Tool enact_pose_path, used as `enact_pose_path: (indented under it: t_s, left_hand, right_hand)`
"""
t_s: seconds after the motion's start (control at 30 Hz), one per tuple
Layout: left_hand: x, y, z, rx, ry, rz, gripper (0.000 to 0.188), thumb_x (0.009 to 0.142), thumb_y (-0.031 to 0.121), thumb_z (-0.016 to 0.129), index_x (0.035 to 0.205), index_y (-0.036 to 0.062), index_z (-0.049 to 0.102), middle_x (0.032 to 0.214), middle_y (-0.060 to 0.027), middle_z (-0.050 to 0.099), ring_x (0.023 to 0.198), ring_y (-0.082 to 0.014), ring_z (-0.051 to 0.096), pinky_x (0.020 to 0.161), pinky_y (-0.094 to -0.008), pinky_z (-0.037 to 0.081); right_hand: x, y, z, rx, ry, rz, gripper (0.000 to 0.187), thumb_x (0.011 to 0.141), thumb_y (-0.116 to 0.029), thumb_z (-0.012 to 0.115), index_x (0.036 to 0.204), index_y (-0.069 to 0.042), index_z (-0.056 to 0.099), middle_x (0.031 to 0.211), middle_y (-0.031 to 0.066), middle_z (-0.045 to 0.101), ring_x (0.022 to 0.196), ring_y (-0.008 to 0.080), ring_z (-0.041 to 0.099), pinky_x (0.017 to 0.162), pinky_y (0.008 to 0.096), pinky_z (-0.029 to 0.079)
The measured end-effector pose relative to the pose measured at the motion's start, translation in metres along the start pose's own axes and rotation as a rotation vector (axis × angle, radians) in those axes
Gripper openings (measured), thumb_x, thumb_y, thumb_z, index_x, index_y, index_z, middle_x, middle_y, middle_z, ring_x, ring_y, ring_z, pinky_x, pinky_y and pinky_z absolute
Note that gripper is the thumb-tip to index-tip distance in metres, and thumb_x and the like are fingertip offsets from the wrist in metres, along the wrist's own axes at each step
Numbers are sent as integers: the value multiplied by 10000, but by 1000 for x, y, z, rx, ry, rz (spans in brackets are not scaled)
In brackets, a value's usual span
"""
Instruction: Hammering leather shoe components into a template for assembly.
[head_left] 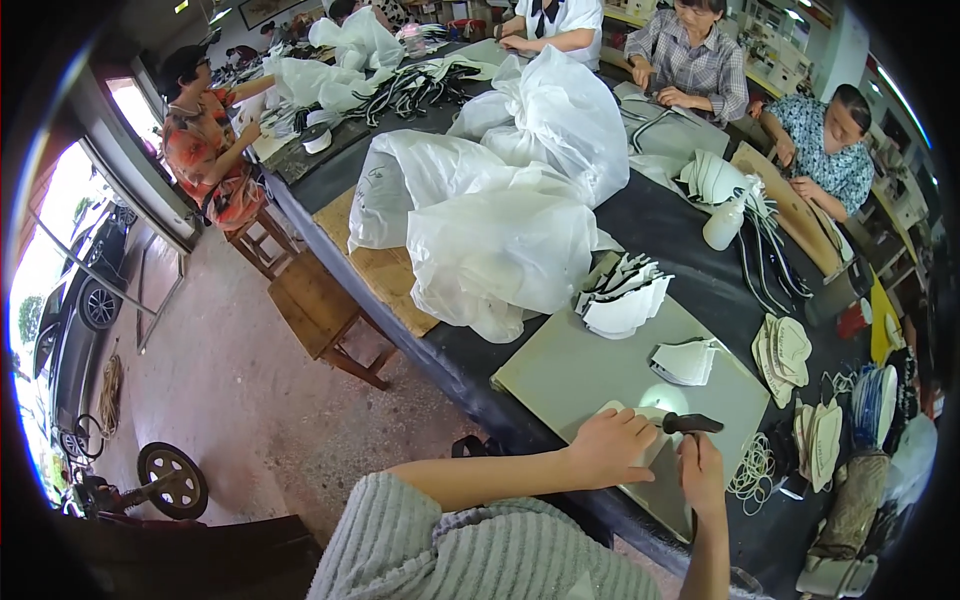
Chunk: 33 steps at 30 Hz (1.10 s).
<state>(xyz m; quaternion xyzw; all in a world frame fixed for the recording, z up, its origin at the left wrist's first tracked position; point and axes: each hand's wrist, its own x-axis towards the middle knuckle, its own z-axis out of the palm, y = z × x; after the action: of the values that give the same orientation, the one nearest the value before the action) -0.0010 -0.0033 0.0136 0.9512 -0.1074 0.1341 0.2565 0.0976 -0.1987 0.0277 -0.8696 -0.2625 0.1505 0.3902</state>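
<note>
A black-covered table (690, 285) crosses the workshop, with a grey board (560, 372) on it. Bulging white bags (500, 245) hide their contents. The right hand (702, 470) grasps a hammer (693, 424) over the board; the left hand (612, 448) lies unclenched beside it, whatever is underneath being hard to tell.

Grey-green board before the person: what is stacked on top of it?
The board bears a larger stack of dark-edged white pieces and a smaller white stack. The left hand hides whatever lies beneath.
</note>
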Motion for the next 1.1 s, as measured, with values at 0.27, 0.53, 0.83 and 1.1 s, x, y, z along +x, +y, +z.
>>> enact_pose_path:
  t_s: [0.27, 0.53, 0.83, 1.1]
  left_hand:
    - [15, 2, 1, 33, -185, -54, 420, 790, 423, 734, 951, 55, 616, 854, -77, 638, 839, -255, 647, 683, -396, 511]
    - [-3, 5, 16, 138, 20, 2, 300, 824, 294, 713, 968, 57, 599, 993, -81, 625, 971, -257, 612, 802, -399, 500]
    - [-36, 12, 15, -22, 121, 181, 622, 798, 337, 727, 1252, -37, 524, 1305, -171, 511, 1269, -337, 458, 1090, -457, 354]
    - [-54, 17, 25, 143, 189, 234, 606, 807, 341, 735, 1259, -14, 543, 1324, -153, 525, 1266, -319, 487, 1071, -466, 385]
  right_hand:
    - [-39, -1, 22, 641, 243, 325, 272, 1046, -241, 474, 861, -46, 514, 539, -6, 440, 361, 82, 375, 316, 252, 276]
    - [-31, -5, 15, 574, 125, 342, 287, 1042, -243, 495, 832, -48, 515, 547, 0, 454, 362, 85, 405, 315, 251, 283]
    - [-30, -2, 16, 586, 159, 333, 304, 1039, -283, 499, 856, -42, 528, 553, -7, 453, 364, 89, 425, 318, 252, 285]
    - [-37, 0, 23, 552, 170, 281, 276, 1028, -269, 512, 862, -49, 532, 557, -7, 457, 369, 90, 434, 325, 250, 290]
